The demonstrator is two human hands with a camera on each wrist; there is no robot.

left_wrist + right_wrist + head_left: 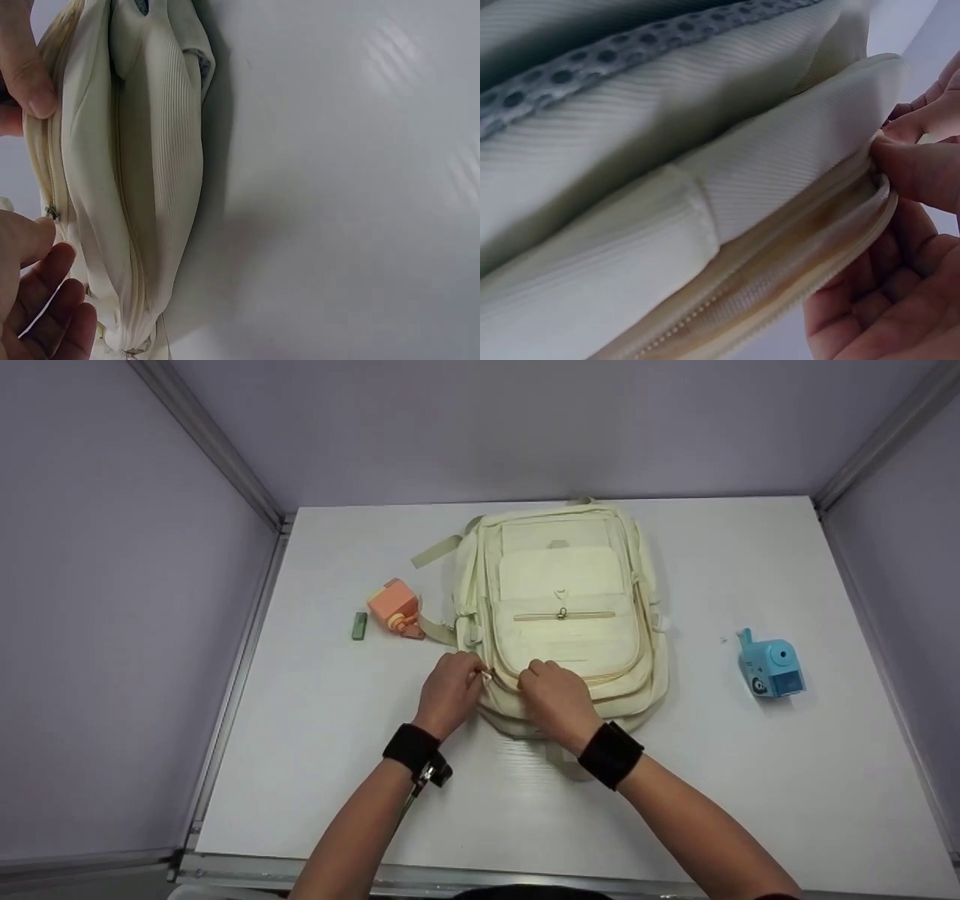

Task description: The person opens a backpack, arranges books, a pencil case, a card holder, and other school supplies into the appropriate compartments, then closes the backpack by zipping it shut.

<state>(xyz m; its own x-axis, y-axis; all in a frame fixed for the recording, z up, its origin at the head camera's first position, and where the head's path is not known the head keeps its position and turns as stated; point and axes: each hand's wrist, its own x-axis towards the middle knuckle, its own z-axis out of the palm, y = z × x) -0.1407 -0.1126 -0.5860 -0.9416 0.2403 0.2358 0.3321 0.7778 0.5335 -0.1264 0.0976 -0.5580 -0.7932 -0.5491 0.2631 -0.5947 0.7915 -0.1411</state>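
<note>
A cream backpack (559,577) lies front side up on the white table. My left hand (450,694) is at its lower left corner, thumb and forefinger pinching a zipper pull by the metal slider (51,212). A short distance to the right, my right hand (559,701) grips the bottom edge of the front pocket, its thumb pressed on the fabric beside the zipper in the left wrist view. Zipper teeth (679,326) run along a parted compartment in the right wrist view. Both wrists wear black bands.
An orange crank pencil sharpener (394,604) and a small green block (360,626) lie left of the backpack, near its loose straps (436,552). A blue crank pencil sharpener (772,667) stands to the right. Grey-purple partition walls (480,427) enclose the table (315,780).
</note>
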